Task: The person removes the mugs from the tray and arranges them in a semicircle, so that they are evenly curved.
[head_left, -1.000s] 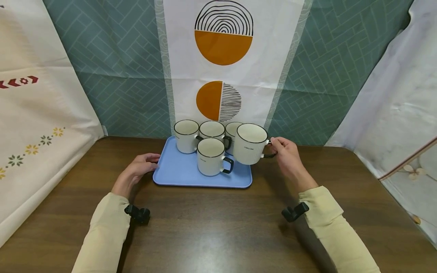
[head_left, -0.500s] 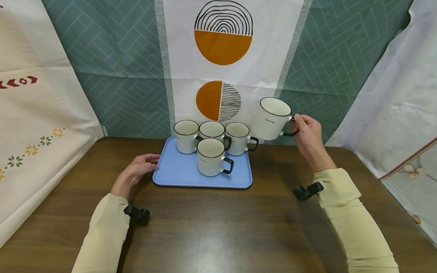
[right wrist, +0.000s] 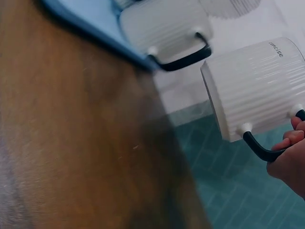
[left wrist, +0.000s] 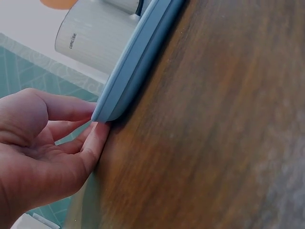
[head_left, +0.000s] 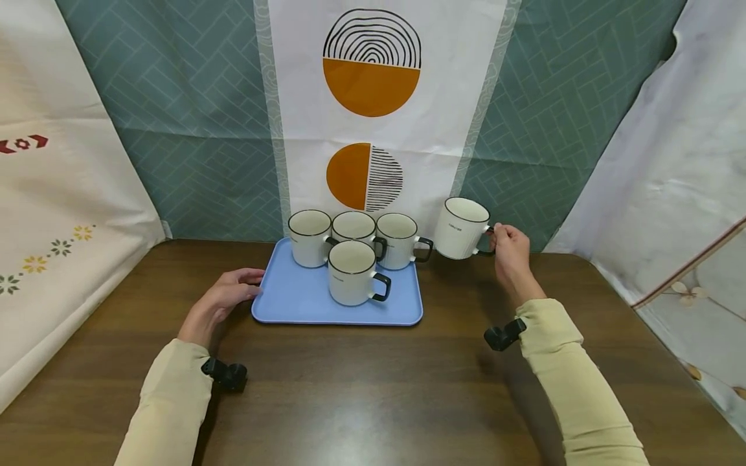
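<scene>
My left hand [head_left: 224, 298] holds the left rim of a blue tray [head_left: 291, 304]; in the left wrist view the thumb and fingers [left wrist: 97, 138] meet at its edge. Several white mugs with black rims and black handles stand upright on the tray: a left mug [head_left: 310, 239], a middle mug [head_left: 352, 226], a right mug [head_left: 396, 243] and a front mug [head_left: 351, 278]. Off the tray's right side, my right hand [head_left: 513, 259] grips the handle of another white mug [head_left: 460, 230]. In the right wrist view this ribbed mug [right wrist: 257, 86] is raised off the table, slightly tilted.
The brown wooden table [head_left: 350, 388] spreads in front of the tray and to both sides. Behind it hangs a green cloth [head_left: 192, 162] with a white printed panel [head_left: 425, 116]. Pale curtains [head_left: 658, 194] border the right and left.
My right hand lifted the mug from over the tray up and to the right, then lowered it beside the tray. The left hand stays at the tray's rim. The head view shifted slightly.
</scene>
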### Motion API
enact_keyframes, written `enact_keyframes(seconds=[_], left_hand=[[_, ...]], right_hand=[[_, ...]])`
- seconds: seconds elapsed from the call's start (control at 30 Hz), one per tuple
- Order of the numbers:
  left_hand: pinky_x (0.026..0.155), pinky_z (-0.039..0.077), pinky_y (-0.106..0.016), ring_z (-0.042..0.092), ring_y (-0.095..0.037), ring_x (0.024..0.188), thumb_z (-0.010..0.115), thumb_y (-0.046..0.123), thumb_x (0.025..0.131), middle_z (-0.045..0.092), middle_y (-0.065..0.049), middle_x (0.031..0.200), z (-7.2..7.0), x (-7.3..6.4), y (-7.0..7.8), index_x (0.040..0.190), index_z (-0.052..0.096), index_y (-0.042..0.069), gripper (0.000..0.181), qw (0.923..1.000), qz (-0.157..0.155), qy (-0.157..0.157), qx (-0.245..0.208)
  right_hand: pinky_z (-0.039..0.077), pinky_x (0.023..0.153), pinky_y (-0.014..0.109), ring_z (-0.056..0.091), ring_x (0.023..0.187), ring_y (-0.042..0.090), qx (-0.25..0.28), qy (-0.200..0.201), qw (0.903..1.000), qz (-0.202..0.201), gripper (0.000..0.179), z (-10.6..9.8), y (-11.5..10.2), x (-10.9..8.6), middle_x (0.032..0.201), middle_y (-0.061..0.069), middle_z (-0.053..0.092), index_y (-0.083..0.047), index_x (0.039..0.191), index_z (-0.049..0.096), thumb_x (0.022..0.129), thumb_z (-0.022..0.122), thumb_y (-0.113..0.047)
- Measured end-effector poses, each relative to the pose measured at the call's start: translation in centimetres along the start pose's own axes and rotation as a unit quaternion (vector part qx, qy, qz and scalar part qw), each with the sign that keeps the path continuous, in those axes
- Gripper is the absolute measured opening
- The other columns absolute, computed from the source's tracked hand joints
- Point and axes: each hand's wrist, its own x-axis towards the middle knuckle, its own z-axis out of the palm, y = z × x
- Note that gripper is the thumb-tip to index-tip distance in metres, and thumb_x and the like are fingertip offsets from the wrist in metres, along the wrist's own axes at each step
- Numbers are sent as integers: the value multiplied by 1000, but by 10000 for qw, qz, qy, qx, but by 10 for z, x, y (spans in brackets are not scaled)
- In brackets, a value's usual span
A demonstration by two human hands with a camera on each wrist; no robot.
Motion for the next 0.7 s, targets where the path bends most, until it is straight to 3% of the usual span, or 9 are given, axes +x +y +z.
enact_keyframes(seconds=[0.47, 0.7], left_hand=[[108, 32, -49, 37, -43, 128, 48, -3, 95, 32, -33, 143, 1, 1, -1, 144, 27, -13, 54, 9999, -123, -44, -97], [108, 32, -50, 37, -43, 128, 48, -3, 95, 32, -34, 143, -1, -1, -1, 144, 27, -13, 54, 9999, -132, -39, -93]], right_hand=[[36, 60, 20, 41, 63, 8, -132, 341, 9986, 387, 33, -15, 42, 5, 60, -5, 42, -3, 66, 49, 99, 46, -2], [37, 61, 20, 43, 67, 12, -330, 280, 9988, 240, 30, -20, 54, 8, 60, -4, 44, 2, 69, 51, 99, 47, -1]])
